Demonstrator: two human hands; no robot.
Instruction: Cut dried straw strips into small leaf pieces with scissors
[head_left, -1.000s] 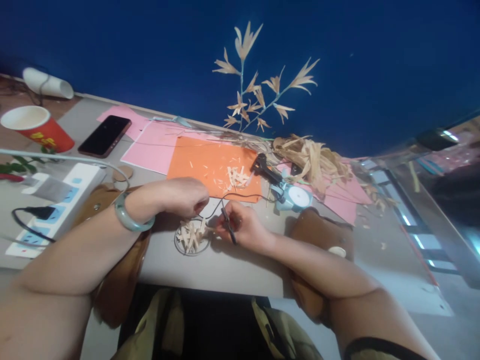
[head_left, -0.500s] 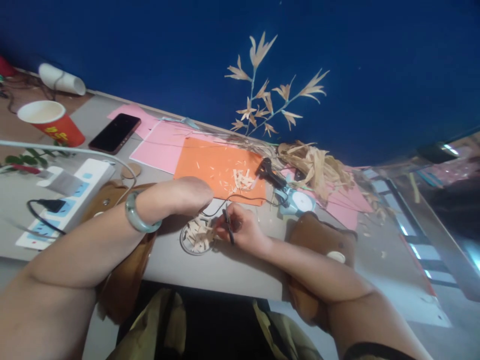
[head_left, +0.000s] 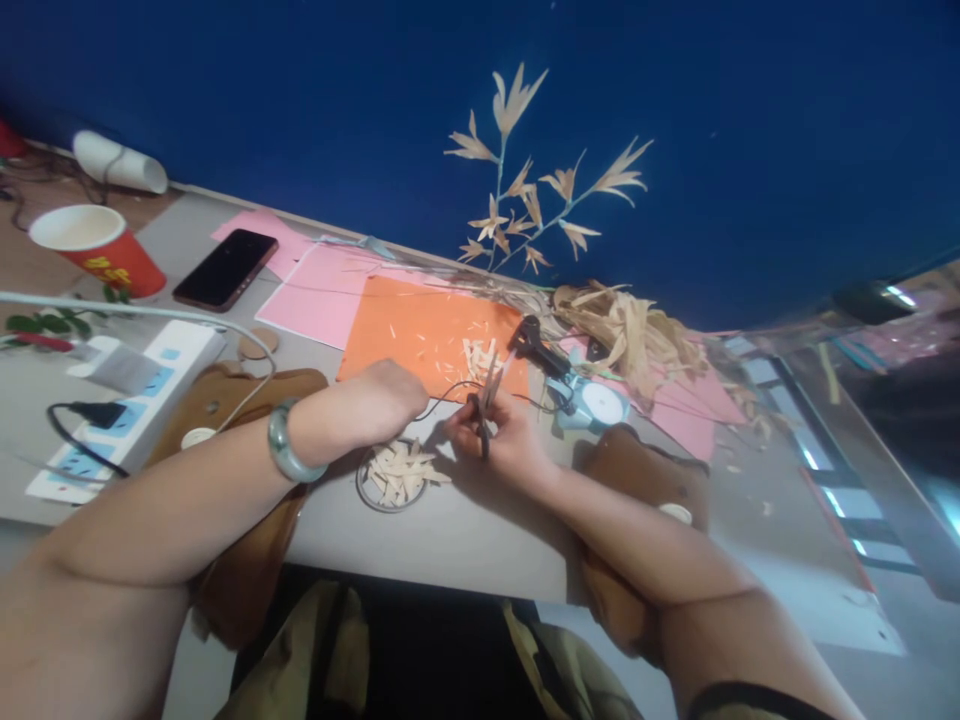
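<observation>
My right hand point(head_left: 506, 440) is closed round a small pair of scissors point(head_left: 492, 388), whose blades point up and away over the orange sheet point(head_left: 367, 335). To its left, my left hand point(head_left: 382, 400) is curled closed at the sheet's near edge, its back towards me. Its fingertips are hidden, and I cannot see what they hold. Below the two hands sits a small round clear dish point(head_left: 362, 496) heaped with pale pointed husk pieces point(head_left: 401, 472), some poking over the rim. Short pale slivers point(head_left: 480, 355) lie scattered on the orange sheet.
A hot glue gun point(head_left: 541, 348) rests by a light blue tape dispenser point(head_left: 592, 400). Dried husks point(head_left: 626, 330) pile behind. At left are a power strip point(head_left: 161, 385), a phone point(head_left: 226, 268) and a red paper cup point(head_left: 124, 262). A husk-flower branch point(head_left: 501, 185) stands against the blue wall.
My right hand has drawn back from the dish, up and to the right, and the scissors' blades now point away. My left hand has shifted slightly; its fingers remain curled.
</observation>
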